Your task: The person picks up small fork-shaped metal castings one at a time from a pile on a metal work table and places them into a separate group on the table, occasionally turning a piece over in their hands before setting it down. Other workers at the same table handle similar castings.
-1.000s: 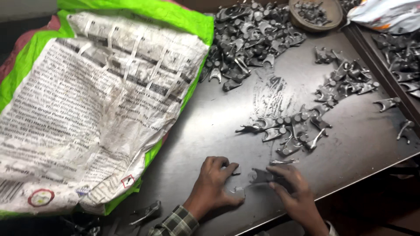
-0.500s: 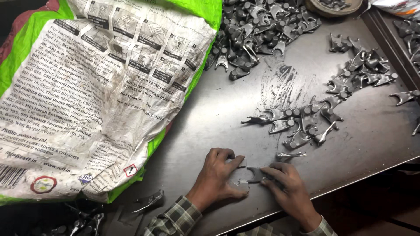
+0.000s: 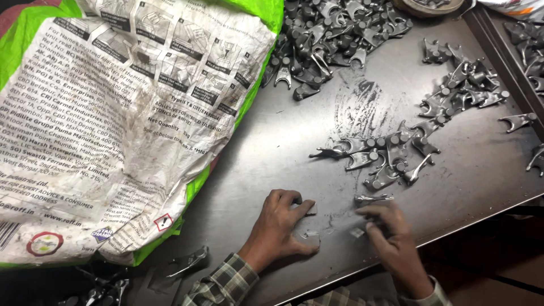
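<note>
Metal forked part (image 3: 373, 199) lies on bench (image 3: 272, 164), touching right hand (image 3: 391, 238) fingertips; grip loose, apparently holding nothing. Left hand (image 3: 280, 229) flat on bench, fingers spread, empty. Similar parts cluster (image 3: 391, 153) just beyond; printed sack (image 3: 113, 113) left.

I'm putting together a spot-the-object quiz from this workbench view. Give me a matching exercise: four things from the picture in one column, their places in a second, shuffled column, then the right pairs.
Things:
1. printed sack
2. big pile of metal parts
3. left hand
4. right hand

Places:
A. top centre of the metal table
B. near edge, just below a single metal part
C. left side, covering much of the table
D. near edge, fingers around small pale pieces

Pairs: 1-C, 2-A, 3-D, 4-B
</note>
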### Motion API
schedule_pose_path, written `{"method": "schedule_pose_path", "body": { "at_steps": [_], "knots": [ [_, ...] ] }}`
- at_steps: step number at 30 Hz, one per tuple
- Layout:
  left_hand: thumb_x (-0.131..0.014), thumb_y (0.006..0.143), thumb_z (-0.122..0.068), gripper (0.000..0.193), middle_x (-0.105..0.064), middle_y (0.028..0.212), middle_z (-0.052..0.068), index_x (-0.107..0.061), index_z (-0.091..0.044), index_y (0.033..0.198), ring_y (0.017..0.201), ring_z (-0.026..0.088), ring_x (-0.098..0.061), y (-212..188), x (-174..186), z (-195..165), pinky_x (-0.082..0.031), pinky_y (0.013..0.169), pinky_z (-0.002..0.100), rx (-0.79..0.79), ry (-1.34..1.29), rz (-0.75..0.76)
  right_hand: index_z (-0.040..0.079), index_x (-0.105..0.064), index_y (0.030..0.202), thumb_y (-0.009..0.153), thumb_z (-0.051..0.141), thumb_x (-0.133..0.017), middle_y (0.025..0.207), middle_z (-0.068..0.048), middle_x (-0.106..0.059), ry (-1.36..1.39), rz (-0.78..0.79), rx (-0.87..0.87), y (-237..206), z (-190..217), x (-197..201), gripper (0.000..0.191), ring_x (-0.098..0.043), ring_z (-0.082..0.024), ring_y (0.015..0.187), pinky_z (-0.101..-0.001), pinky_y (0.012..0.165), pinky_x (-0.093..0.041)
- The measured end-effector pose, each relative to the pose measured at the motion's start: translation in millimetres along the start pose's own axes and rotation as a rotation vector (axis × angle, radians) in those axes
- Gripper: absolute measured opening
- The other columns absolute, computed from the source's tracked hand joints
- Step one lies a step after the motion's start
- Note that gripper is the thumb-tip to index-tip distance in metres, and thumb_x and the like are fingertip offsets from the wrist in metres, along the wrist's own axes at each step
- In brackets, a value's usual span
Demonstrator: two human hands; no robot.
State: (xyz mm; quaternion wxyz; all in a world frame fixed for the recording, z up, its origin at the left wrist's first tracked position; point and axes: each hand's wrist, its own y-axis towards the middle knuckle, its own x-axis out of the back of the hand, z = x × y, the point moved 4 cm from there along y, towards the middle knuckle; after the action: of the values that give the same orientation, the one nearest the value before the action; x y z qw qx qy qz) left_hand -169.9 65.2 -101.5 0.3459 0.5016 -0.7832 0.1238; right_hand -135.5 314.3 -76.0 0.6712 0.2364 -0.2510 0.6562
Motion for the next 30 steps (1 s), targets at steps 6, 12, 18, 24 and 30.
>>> {"method": "schedule_pose_path", "body": {
  "at_steps": [6, 12, 18, 24, 30],
  "knots": [
    [-0.089, 0.054, -0.044, 0.083, -0.058, 0.125, 0.017, -0.07, -0.007, 0.126, 0.12, 0.038, -0.048, 1.5, -1.6, 1.4, -0.045, 0.102, 0.051, 0.03, 0.007, 0.042, 0.015, -0.074, 0.118, 0.075, 0.007, -0.072, 0.121, -0.011, -0.064, -0.56, 0.2, 0.315, 40.8, 22.6, 4.1, 0.044, -0.071, -0.026, 0.091, -0.0384, 0.073, -0.058],
    [-0.091, 0.052, -0.045, 0.086, -0.057, 0.126, 0.018, -0.069, -0.006, 0.126, 0.12, 0.038, -0.048, 1.4, -0.6, 0.7, -0.045, 0.102, 0.051, 0.011, 0.008, 0.033, 0.015, -0.075, 0.112, 0.077, 0.007, -0.077, 0.11, -0.004, -0.07, -0.546, 0.266, 0.288, 56.5, 18.1, 12.0, 0.036, -0.072, -0.019, 0.083, -0.0334, 0.071, -0.059],
    [-0.091, 0.051, -0.045, 0.086, -0.058, 0.125, 0.017, -0.07, -0.007, 0.125, 0.119, 0.038, -0.049, 0.3, -1.4, 1.4, -0.045, 0.102, 0.051, -0.001, -0.003, 0.004, 0.01, -0.074, 0.11, 0.072, 0.014, -0.086, 0.096, -0.006, -0.074, -0.105, 0.048, -0.115, 26.3, -21.3, 7.5, 0.04, -0.069, -0.018, 0.071, -0.0326, 0.062, -0.056],
    [-0.09, 0.052, -0.045, 0.084, -0.058, 0.125, 0.016, -0.07, -0.008, 0.125, 0.119, 0.037, -0.05, 0.0, -1.4, 0.8, -0.046, 0.103, 0.049, 0.005, 0.004, 0.003, 0.012, -0.075, 0.115, 0.072, 0.014, -0.084, 0.105, -0.005, -0.072, -0.111, 0.149, 0.112, 8.3, -12.2, -9.2, 0.044, -0.074, -0.015, 0.08, -0.0291, 0.068, -0.06],
    [-0.09, 0.053, -0.048, 0.085, -0.058, 0.126, 0.015, -0.07, -0.008, 0.126, 0.12, 0.037, -0.05, -0.3, -2.1, 1.5, -0.045, 0.104, 0.05, 0.008, 0.0, -0.008, 0.011, -0.077, 0.111, 0.076, 0.015, -0.082, 0.106, -0.006, -0.072, -0.139, 0.147, 0.133, 7.2, 5.7, -23.3, 0.036, -0.074, -0.018, 0.081, -0.0307, 0.068, -0.059]
  ]
}}
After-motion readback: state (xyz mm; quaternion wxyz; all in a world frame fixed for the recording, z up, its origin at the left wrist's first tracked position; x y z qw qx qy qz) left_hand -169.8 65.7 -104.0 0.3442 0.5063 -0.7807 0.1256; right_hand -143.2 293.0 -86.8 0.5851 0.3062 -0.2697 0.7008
